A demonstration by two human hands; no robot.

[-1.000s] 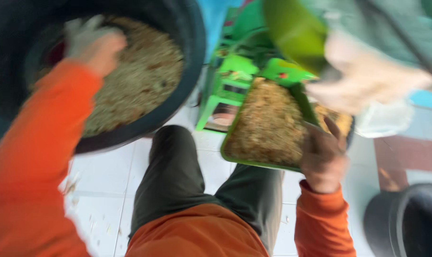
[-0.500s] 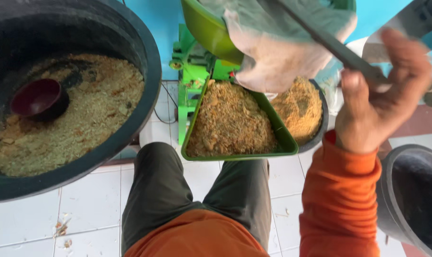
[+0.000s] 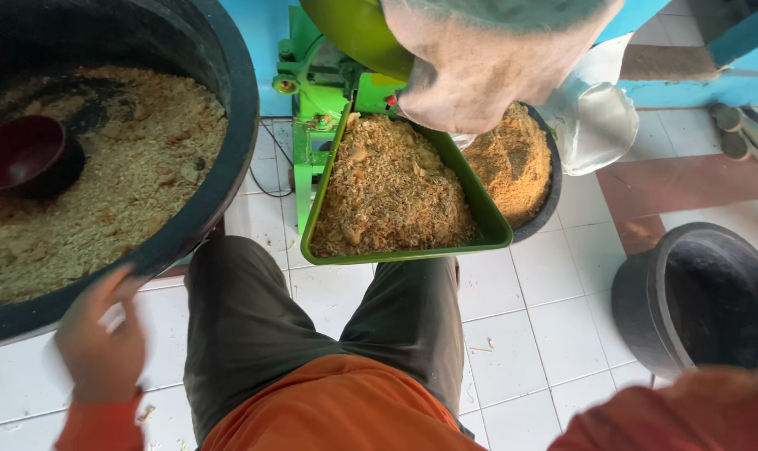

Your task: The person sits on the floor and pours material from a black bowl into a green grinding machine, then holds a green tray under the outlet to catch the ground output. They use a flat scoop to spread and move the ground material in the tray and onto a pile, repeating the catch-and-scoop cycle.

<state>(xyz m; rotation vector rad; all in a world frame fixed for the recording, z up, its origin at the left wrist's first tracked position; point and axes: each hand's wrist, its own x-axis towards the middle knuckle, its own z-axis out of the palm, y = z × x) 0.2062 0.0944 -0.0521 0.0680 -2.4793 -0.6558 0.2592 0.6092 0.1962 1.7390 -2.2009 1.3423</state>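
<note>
Head view, looking down over the person's lap. Three black tubs are showing: a large tub (image 3: 228,125) at left holding tan shredded material and one dark red bowl (image 3: 24,154); a smaller tub (image 3: 554,179) of finer tan material behind the tray; and a third tub (image 3: 696,296) at right. One green tray (image 3: 479,217), heaped with shreds, is sitting below the green machine (image 3: 312,108) and its cloth-covered spout (image 3: 487,58). The left hand (image 3: 103,347) is hovering just beside the large tub's rim, blurred, fingers loosely spread, gripping nothing discernible. The right hand is lying out of frame; only an orange sleeve (image 3: 688,413) is showing. White floor tiles (image 3: 529,334) are meeting blue walls.
</note>
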